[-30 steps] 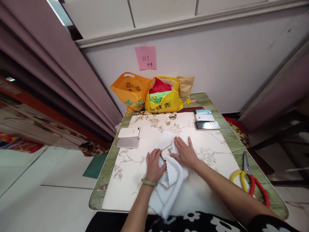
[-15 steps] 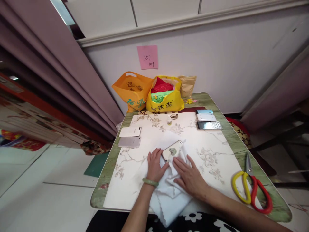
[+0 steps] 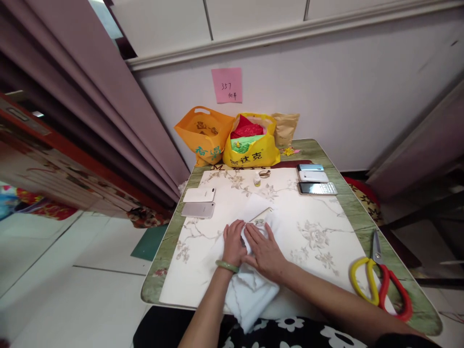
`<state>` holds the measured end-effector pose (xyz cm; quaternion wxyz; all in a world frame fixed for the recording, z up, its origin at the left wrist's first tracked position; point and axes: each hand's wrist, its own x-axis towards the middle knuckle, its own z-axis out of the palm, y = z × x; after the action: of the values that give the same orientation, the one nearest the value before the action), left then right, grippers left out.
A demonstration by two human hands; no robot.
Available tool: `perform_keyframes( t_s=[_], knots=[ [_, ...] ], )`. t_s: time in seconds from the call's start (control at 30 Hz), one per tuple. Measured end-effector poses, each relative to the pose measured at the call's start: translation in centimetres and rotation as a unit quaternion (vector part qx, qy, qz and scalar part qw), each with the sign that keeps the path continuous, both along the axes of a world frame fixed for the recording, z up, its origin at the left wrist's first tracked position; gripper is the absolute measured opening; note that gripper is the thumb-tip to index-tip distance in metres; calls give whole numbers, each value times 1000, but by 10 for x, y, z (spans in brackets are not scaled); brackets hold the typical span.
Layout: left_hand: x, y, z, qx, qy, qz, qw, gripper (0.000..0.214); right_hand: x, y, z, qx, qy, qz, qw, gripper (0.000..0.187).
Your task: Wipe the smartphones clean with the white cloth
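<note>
A pale smartphone (image 3: 266,213) with a cartoon sticker lies on the white floral table mat, mostly covered by hands and cloth. My left hand (image 3: 235,242), a green bangle at its wrist, steadies the phone's left side with bent fingers. My right hand (image 3: 265,251) presses a white cloth (image 3: 250,300) with a scalloped edge over the phone's lower part. Its fingers are close together, bunching the cloth, and the fingertips reach close to my left hand. The cloth hangs over the table's front edge towards my lap.
Two phones (image 3: 198,210) lie at the left, several more (image 3: 317,188) at the right. A small bottle (image 3: 257,179) and folded tweezer-like tool (image 3: 265,173) sit beyond the cloth. Large scissors (image 3: 379,275) rest at the right edge. Orange (image 3: 205,137) and yellow bags (image 3: 253,153) stand at the back.
My right hand has slid left with the cloth across the phone, up to my left hand, covering much of the sticker. My left hand stays by the phone's left side.
</note>
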<state>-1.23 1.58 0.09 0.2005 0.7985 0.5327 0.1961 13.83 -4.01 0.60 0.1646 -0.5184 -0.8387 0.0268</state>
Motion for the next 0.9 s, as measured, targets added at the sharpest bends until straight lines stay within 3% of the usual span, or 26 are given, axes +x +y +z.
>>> perform_keyframes(
  t_s=[0.17, 0.4, 0.6, 0.73, 0.9],
  knots=[
    [2, -3, 2, 19, -4, -6, 1000, 63, 16, -14, 3, -3, -3, 29, 1000, 79],
    [-1, 0, -4, 20, 14, -7, 1000, 70, 2, 8, 3, -6, -1, 26, 1000, 74],
    [1, -5, 3, 29, -4, -15, 999, 56, 38, -20, 2, -17, -10, 35, 999, 72],
    [1, -4, 4, 23, -8, -14, 1000, 57, 65, -19, 2, -25, -25, -13, 999, 64],
    [1, -4, 3, 17, -4, -19, 1000, 54, 73, 18, -4, -26, -46, -113, 992, 69]
  ],
)
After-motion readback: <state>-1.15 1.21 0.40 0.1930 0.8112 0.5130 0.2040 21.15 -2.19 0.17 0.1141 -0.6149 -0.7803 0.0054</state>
